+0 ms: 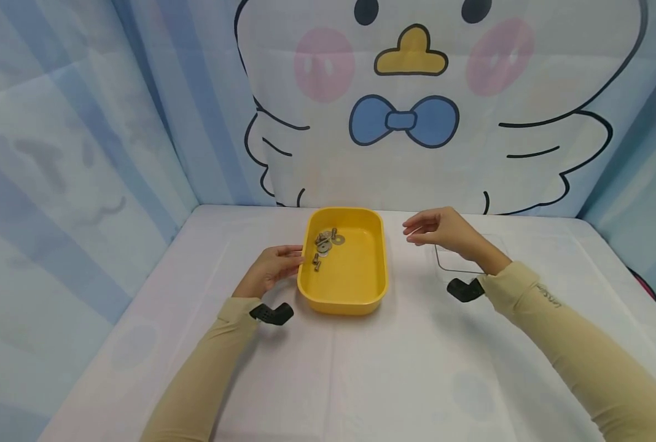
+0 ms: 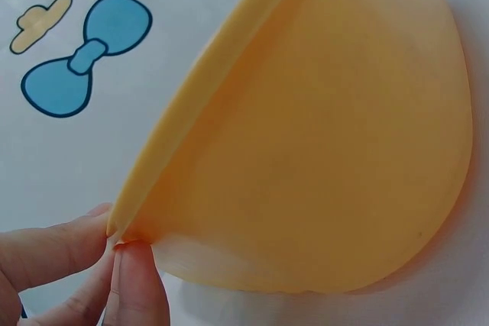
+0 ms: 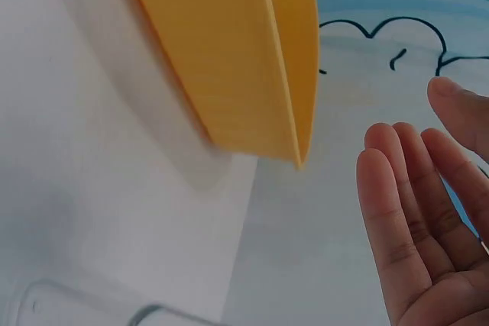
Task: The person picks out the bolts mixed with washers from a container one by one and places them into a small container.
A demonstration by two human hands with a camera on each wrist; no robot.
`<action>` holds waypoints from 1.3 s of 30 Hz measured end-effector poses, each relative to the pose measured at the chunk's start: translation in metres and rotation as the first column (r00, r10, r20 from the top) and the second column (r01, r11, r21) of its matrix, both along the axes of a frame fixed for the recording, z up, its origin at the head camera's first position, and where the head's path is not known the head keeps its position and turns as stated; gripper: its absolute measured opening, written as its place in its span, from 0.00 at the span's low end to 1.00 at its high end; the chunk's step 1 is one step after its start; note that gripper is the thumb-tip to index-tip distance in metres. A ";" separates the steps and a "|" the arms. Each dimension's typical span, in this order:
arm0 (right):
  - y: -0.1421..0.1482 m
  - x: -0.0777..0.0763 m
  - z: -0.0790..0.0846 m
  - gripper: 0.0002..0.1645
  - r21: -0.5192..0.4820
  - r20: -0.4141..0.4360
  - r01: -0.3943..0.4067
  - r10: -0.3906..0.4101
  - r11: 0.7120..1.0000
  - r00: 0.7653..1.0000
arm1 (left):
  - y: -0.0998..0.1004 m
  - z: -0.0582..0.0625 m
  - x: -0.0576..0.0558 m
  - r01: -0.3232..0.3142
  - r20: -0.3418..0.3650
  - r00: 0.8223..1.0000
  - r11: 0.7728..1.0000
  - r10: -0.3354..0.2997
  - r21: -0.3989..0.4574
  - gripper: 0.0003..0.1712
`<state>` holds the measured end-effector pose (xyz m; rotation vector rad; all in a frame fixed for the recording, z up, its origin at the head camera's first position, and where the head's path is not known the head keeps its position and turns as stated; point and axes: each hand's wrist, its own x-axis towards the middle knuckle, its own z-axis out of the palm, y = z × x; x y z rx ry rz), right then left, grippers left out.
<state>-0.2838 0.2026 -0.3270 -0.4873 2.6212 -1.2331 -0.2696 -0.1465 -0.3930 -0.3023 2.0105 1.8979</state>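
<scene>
Between clamped fingers, the left hand (image 1: 273, 268) held a yellow tray (image 1: 357, 269); nearby hovered the right hand (image 1: 443, 232), fingers slightly apart.

head view is lit brightly, approx. evenly; soft shadows are cast on the table (image 1: 372, 380) by the left sleeve (image 1: 201, 371) & right sleeve (image 1: 571, 344). wrist views are rendered dimmer, greyer. in r. wrist view, a diffuse shadow is thrown beside the yellow tray (image 3: 214, 51) & the clear container (image 3: 76, 307) is slightly blurred.
</scene>
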 end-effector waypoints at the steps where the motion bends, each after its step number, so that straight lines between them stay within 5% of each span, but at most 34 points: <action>1: -0.006 -0.001 0.000 0.23 -0.008 0.007 -0.009 0.009 1.000 1.000 | 0.000 0.000 0.000 0.000 -0.004 1.000 1.000 0.000 0.005 0.27; 16: -0.094 -0.017 0.000 0.19 -0.040 0.078 -0.127 0.129 0.991 0.989 | 0.000 -0.001 0.000 -0.003 -0.005 1.000 1.000 0.004 0.025 0.27; 39: -0.152 -0.038 -0.033 0.17 -0.076 0.164 -0.133 0.144 0.988 0.976 | -0.001 0.001 -0.001 0.013 -0.005 1.000 1.000 -0.013 0.009 0.26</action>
